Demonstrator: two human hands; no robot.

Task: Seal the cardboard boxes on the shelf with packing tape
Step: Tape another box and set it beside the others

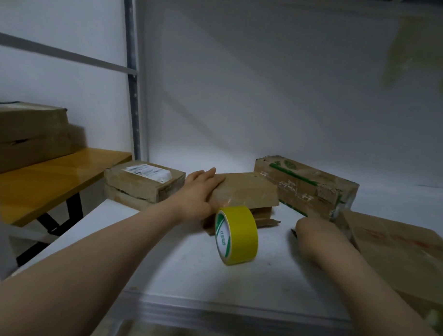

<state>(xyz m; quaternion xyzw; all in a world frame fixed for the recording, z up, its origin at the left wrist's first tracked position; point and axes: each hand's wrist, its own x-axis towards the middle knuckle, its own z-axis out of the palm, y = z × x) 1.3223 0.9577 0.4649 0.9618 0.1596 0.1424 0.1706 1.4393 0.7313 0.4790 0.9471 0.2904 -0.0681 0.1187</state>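
Box (244, 192) sits under my flat, open left hand (200, 193); tape (236, 235) stands on edge between my hands — right hand (315, 233) grips a dark tool (293, 232). A nudge could roll the tape off the shelf (194, 269).

1. A plain white back panel (263, 91) closed off the rear of the shelving, with a brighter patch of light (202, 153) low on it.
2. A grey metal upright (133, 95) stood at its left edge.
3. Further left, a white wall (49, 93) carried a slanted grey rail (60, 54).
4. A yellow-topped table (47, 184) on black legs (73, 205) stood below.
5. The shelf board (194, 269) was white.
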